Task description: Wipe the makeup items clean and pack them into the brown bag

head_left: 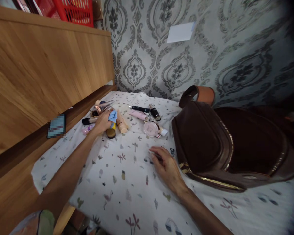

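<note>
My left hand (103,123) reaches into a group of cosmetics, its fingers closed on a small blue cloth (112,117). Right below the cloth lies a yellow container with a dark end (111,132); whether my fingers touch it, I cannot tell. Beside it is a beige tube (122,123). A shiny rose-gold tube (103,106), a black-capped item (87,121) and a purple item (88,129) lie around my hand. My right hand (164,165) rests on the printed sheet (127,178), fingers loosely spread, holding nothing. Nearest to it are a round pink compact (151,129) and the bag.
A large dark brown leather bag (201,140) stands at the right. Beyond the compact lie a pink tube (138,114), a black pen-like stick (140,109) and a dark bottle (155,113). Wooden furniture (51,62) borders the left; a patterned wall (147,58) is behind.
</note>
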A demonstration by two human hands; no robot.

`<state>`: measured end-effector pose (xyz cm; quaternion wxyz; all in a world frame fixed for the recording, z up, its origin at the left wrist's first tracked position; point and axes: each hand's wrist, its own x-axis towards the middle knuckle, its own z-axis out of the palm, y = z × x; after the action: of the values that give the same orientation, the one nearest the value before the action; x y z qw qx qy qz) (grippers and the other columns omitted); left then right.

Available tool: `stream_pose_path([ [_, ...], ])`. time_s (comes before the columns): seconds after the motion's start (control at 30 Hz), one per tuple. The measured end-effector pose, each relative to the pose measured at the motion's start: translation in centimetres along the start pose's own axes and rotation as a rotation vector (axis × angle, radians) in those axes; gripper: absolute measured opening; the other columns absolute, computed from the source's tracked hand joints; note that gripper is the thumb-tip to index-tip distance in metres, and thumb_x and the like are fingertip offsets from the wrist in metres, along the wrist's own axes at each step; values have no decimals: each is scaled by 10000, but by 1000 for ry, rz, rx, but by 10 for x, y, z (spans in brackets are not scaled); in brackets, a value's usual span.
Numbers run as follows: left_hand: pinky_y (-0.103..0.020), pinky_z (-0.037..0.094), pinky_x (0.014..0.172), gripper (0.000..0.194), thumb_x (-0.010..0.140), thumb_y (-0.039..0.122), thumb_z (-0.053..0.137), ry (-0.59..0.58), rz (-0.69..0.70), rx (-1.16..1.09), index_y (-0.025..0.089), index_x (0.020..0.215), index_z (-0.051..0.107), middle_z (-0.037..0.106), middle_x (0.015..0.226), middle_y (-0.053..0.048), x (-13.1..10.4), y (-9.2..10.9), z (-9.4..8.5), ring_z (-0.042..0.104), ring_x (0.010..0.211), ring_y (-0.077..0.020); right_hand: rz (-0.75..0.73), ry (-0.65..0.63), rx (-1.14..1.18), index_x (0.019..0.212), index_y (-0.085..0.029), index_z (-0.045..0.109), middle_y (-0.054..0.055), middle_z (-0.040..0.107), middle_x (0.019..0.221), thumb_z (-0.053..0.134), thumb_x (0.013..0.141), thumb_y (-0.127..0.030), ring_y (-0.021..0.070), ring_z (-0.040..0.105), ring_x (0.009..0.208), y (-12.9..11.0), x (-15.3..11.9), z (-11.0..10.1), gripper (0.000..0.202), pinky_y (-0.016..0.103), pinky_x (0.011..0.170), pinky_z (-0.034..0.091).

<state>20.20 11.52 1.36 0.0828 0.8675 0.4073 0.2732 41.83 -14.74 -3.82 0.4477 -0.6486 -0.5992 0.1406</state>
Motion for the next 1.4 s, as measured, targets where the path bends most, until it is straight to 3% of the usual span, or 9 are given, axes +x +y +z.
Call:
stream_pose_path([
  [0.17,-302,525,744,242,861,265,438,-57,4,-196,162,1000,606,658,868,-46,0,-3,3,627,800,-195,-2,5,9,1043,-195,668,97,679,1067,494,913,-257,251,635,1021,-2,0,0,226,410,864,537],
  [0.37,-316,489,730,175,771,305,539,-125,-3,-262,165,845,614,619,751,-13,-3,2,7,568,729,-197,13,-6,21,1033,-195,668,101,675,1070,487,909,-244,253,626,1029,-4,1,0,225,416,876,529],
  [0.63,-285,527,714,373,889,436,435,-175,-51,-463,161,1087,590,663,907,-58,-4,18,-2,622,756,-163,14,-3,25,1004,-219,671,95,679,1070,498,904,-239,254,619,1032,-7,1,-3,201,407,870,524],
  [0.8,-305,493,690,255,839,375,485,-349,-5,-153,163,912,607,659,829,-46,-5,28,-11,605,762,-213,16,-7,12,999,-208,674,99,676,1070,495,908,-238,249,621,1019,-8,0,-3,203,389,850,526],
  [0.97,-287,422,653,127,740,327,559,-499,34,-62,201,728,568,620,703,-7,-7,33,-29,574,703,-213,13,-16,-1,1005,-197,680,103,677,1076,491,904,-223,248,617,1024,-9,1,-4,217,392,855,524],
  [1.17,-273,350,581,275,706,483,626,-671,51,164,226,716,531,594,694,6,-11,39,-43,552,669,-202,9,-6,4,1011,-217,690,99,682,1067,500,896,-224,258,618,1022,-7,1,-2,222,410,848,530],
  [1.3,-272,360,599,208,682,399,609,-693,92,155,226,775,541,614,749,3,-12,44,-45,567,714,-209,12,-11,4,1016,-218,694,100,679,1072,493,903,-234,259,616,1033,-7,1,-2,231,409,853,531],
  [1.4,-269,393,634,159,687,316,540,-639,113,44,218,812,546,621,762,2,-10,45,-45,576,745,-208,10,-17,-4,1012,-220,695,100,679,1073,493,906,-236,255,619,1024,-7,1,-3,228,408,864,528],
])
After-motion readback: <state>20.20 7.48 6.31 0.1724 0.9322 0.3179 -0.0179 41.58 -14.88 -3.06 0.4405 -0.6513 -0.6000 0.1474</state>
